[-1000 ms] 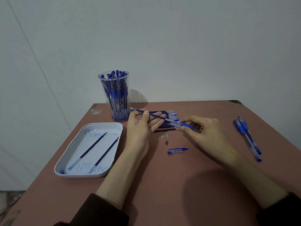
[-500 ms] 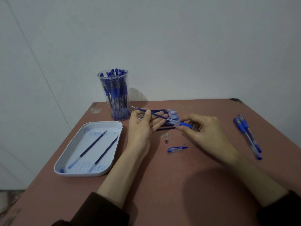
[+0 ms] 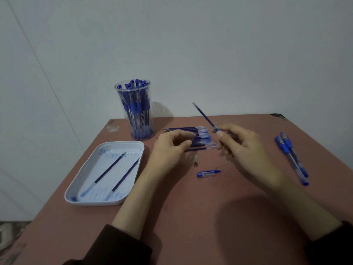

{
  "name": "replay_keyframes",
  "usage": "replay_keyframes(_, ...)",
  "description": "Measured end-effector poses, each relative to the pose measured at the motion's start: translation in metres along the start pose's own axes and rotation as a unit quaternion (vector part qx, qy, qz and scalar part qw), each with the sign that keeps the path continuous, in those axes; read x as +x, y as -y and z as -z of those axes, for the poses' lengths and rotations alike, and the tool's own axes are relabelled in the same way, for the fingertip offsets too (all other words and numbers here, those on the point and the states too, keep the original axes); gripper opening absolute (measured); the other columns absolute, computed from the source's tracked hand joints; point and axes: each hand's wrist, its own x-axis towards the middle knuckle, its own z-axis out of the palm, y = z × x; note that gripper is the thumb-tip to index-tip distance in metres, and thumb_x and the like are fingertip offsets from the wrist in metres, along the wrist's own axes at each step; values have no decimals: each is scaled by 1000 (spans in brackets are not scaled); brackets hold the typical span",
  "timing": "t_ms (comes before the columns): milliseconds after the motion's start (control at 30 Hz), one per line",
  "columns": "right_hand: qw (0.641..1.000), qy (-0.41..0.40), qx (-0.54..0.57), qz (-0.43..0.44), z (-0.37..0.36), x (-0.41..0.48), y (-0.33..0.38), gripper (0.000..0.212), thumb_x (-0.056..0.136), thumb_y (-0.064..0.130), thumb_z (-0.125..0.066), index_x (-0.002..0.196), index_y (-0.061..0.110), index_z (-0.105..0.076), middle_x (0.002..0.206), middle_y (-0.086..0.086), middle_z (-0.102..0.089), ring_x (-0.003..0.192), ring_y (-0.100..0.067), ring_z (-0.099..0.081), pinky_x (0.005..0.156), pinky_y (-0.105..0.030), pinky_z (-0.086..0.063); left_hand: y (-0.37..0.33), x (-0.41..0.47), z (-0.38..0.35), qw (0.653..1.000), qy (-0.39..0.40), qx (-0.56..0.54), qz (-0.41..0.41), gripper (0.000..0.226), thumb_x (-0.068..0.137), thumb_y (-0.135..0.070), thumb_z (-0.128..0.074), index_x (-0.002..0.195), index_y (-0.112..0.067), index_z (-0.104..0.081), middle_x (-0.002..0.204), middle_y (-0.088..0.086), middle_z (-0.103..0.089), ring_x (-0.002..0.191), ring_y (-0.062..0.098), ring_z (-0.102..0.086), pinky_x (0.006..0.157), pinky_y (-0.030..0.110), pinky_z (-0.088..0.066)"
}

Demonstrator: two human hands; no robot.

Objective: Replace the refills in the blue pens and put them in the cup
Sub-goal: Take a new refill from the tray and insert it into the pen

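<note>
Above the counter (image 3: 191,217) our right hand (image 3: 246,150) pinches a refill (image 3: 205,117); our left hand (image 3: 170,148) blurs, contents unclear. A slip could mix it with spare refills (image 3: 203,137).

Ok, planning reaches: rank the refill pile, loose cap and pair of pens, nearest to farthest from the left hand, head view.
From the left hand:
1. refill pile, at its fingertips.
2. loose cap, to its right, toward the person.
3. pair of pens, far right side.
</note>
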Motion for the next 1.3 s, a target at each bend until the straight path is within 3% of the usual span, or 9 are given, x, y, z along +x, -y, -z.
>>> replay_keyframes(200,999,-1,49,-23,4,0,1,18,97,20,-50,96,21,-68,69,-4,-64,57,-15,-52,53,-36,-44,1,-3,11,979,150,139,14,15,81,-18,-73,90,-30,-74,86,-9,-74,85,5,-67,87,23,-51)
replay_keyframes(400,1000,0,27,-9,1,0,0,17,95,17,-54,90,26,-67,65,-4,-63,54,-7,-53,51,-21,-43,4,-5,9,960,148,234,-27,14,80,-20,-75,92,-26,-76,84,-8,-72,78,2,-61,74,12,-48)
replay_keyframes(467,1000,7,1,2,0,0,0,17,93,17,-57,87,30,-67,66,-5,-63,54,-6,-54,52,-19,-43,2,-5,6,981,91,170,-34,9,81,-18,-73,88,-24,-76,79,-7,-72,73,3,-63,69,12,-49)
replay_keyframes(533,998,17,-54,12,0,-1,-2,10,91,19,-60,89,24,-69,67,-5,-64,58,-13,-56,58,-24,-45,-1,-6,3,1000,29,4,2,9,83,-9,-70,86,-17,-73,70,-5,-70,62,3,-61,59,12,-48)
replay_keyframes(633,991,27,-126,35,-1,-3,-4,6,88,23,-64,87,23,-70,67,1,-65,61,-12,-55,61,-22,-41,-5,-6,-2,970,14,-231,71,10,84,-2,-65,87,-10,-70,71,-1,-70,68,8,-65,64,15,-52)
replay_keyframes(733,988,25,-147,42,-1,-3,-5,6,86,25,-65,86,29,-69,66,7,-63,62,-8,-54,57,-15,-38,-7,-6,-3,935,24,-337,109,10,84,2,-61,88,-4,-68,75,3,-71,73,11,-69,69,16,-55)
replay_keyframes(933,985,23,-164,48,-2,-4,-7,7,85,26,-67,84,32,-70,66,9,-64,60,-9,-55,59,-22,-43,-7,-6,-6,922,44,-368,116,10,85,4,-59,87,-2,-67,76,6,-72,73,13,-71,73,17,-56)
replay_keyframes(1167,984,11,-167,65,-5,-7,2,13,85,20,-67,96,22,-74,80,9,-70,73,-4,-61,67,-20,-48,-4,-8,-13,970,49,-231,62,10,84,-3,-66,89,-10,-71,83,7,-73,80,17,-68,77,27,-54)
replay_keyframes(1300,998,10,-68,3,-6,-7,6,3,85,19,-68,88,19,-70,62,-3,-64,58,-22,-56,57,-25,-46,-5,-8,-14,961,41,-271,45,16,83,2,-65,88,-12,-71,80,5,-73,78,16,-70,76,25,-56)
